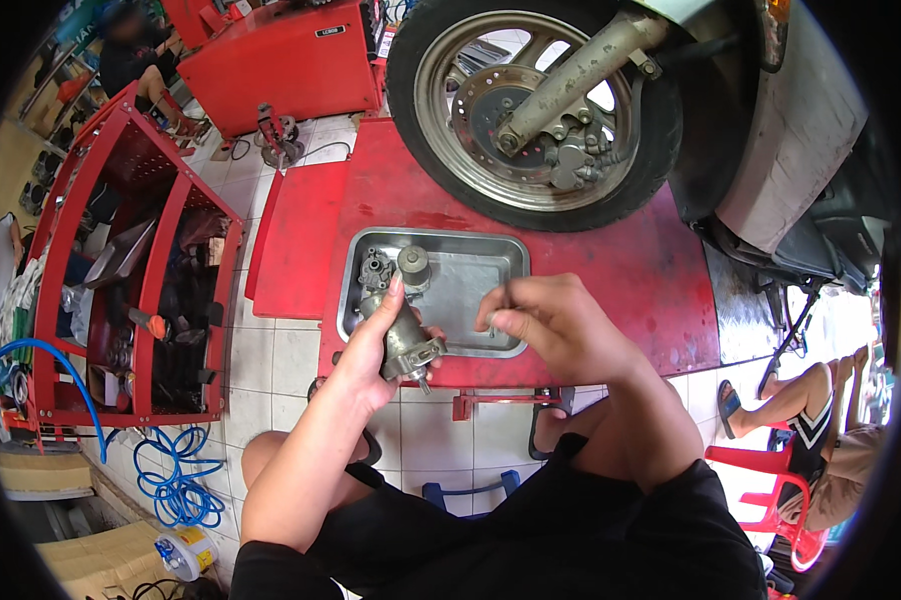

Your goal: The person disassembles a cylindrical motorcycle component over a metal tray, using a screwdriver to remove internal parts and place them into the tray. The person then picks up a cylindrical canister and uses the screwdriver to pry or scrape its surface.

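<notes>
My left hand (369, 352) is wrapped around a grey metal starter motor (403, 335), a cylinder with a flange and a short shaft pointing down toward me. The thumb lies along its upper side. Right of it, my right hand (543, 315) is closed in a pinch, with a small metal piece (492, 326), possibly a bolt, at the fingertips. Both hands are over the near part of a shallow steel tray (516, 262). At the tray's left end lie a metal housing (375, 268) and a round metal canister-like part (414, 265).
The tray rests on a red lift platform (631, 300) beneath a scooter's front wheel (531, 110). At left stands a red tool cart (141, 270), with a coiled blue hose (179, 478) near it. Other people sit at far left and at right, by a red chair (771, 480).
</notes>
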A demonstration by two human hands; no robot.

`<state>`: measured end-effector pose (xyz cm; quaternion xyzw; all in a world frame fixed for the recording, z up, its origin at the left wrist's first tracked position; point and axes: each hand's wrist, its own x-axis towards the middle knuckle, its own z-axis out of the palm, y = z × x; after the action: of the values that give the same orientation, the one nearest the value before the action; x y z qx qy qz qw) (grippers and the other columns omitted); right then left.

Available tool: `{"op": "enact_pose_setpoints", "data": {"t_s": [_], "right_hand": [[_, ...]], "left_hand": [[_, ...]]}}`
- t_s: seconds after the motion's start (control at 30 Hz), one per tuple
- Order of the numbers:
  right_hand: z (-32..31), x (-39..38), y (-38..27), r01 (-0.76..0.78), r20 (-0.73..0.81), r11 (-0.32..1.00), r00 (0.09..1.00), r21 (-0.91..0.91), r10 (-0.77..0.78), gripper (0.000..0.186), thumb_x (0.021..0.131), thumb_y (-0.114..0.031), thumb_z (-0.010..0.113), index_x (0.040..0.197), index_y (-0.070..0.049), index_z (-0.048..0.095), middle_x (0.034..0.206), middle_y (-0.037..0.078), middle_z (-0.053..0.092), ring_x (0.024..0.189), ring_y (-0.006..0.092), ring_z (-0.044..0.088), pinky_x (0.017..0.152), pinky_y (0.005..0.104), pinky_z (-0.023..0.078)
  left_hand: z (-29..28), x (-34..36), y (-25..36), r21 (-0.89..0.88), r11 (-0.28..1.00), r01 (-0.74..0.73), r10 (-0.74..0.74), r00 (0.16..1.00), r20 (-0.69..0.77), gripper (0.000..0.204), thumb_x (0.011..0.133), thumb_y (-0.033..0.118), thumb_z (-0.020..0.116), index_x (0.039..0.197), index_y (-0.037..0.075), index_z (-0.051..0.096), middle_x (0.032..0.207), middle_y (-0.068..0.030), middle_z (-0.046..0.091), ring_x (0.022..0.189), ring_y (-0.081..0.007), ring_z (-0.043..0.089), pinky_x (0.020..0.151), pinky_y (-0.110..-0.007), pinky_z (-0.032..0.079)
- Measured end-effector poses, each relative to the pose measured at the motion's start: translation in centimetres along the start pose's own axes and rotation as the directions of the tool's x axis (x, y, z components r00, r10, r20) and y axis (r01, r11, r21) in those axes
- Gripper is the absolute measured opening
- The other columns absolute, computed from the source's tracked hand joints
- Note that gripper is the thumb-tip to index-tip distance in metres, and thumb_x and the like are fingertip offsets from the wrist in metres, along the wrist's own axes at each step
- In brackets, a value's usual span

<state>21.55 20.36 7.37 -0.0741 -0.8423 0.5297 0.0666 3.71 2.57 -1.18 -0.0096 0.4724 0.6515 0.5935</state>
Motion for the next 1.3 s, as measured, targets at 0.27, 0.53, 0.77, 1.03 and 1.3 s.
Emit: {"op": "enact_pose_setpoints", "data": {"t_s": [0.27, 0.53, 0.77, 1.03, 1.3], "right_hand": [[-0.3, -0.3, 0.1, 0.126, -0.096, 0.932, 0.990, 0.341, -0.100, 0.026, 0.108, -0.012, 0.052, 0.113, 0.008, 0.069, 0.112, 0.014, 0.073, 0.107, 0.0209, 0.069, 0.093, 0.0341, 0.055], [0.8, -0.3, 0.7, 0.261, -0.210, 0.807, 0.962, 0.530, -0.173, 0.025, 0.108, -0.010, 0.051, 0.112, 0.010, 0.066, 0.111, 0.018, 0.073, 0.112, 0.0261, 0.070, 0.097, 0.0389, 0.058], [0.9, 0.0, 1.3, 0.339, -0.197, 0.846, 0.939, 0.411, -0.281, 0.023, 0.107, -0.010, 0.055, 0.111, 0.009, 0.067, 0.109, 0.018, 0.074, 0.106, 0.0257, 0.073, 0.094, 0.0381, 0.059], [0.8, -0.1, 1.3, 0.330, -0.191, 0.848, 0.943, 0.414, -0.273, 0.023, 0.107, -0.011, 0.057, 0.111, 0.008, 0.068, 0.109, 0.017, 0.075, 0.108, 0.0255, 0.072, 0.094, 0.0379, 0.057], [1.4, 0.0, 0.3, 0.336, -0.241, 0.883, 0.934, 0.327, -0.266, 0.017, 0.101, -0.004, 0.063, 0.105, 0.009, 0.072, 0.103, 0.018, 0.076, 0.098, 0.0264, 0.076, 0.085, 0.0346, 0.059]], "left_hand": [[0.2, -0.1, 0.1, -0.003, 1.000, 0.000, 0.000, 1.000, -0.020, 0.061, 0.090, 0.070, 0.067, 0.101, 0.011, 0.055, 0.086, -0.0171, 0.072, 0.064, -0.0284, 0.071, 0.051, -0.037, 0.053], [0.3, -0.2, 0.0, 0.006, 1.000, -0.008, 0.008, 0.999, -0.032, 0.059, 0.090, 0.068, 0.067, 0.099, 0.011, 0.056, 0.085, -0.0173, 0.071, 0.062, -0.0288, 0.070, 0.050, -0.038, 0.054], [0.1, 0.0, -0.2, 0.005, 1.000, 0.002, -0.002, 0.999, -0.040, 0.059, 0.090, 0.067, 0.069, 0.098, 0.010, 0.057, 0.084, -0.0168, 0.071, 0.062, -0.0287, 0.071, 0.049, -0.037, 0.053], [0.3, -0.1, -0.1, 0.005, 1.000, -0.009, 0.009, 1.000, -0.030, 0.060, 0.090, 0.067, 0.069, 0.098, 0.010, 0.057, 0.084, -0.0166, 0.071, 0.062, -0.0284, 0.071, 0.048, -0.037, 0.053], [0.0, 0.0, -0.3, 0.023, 0.999, -0.028, 0.029, 0.998, -0.049, 0.060, 0.088, 0.067, 0.071, 0.097, 0.009, 0.057, 0.083, -0.0173, 0.071, 0.061, -0.0274, 0.071, 0.047, -0.036, 0.054]]}}
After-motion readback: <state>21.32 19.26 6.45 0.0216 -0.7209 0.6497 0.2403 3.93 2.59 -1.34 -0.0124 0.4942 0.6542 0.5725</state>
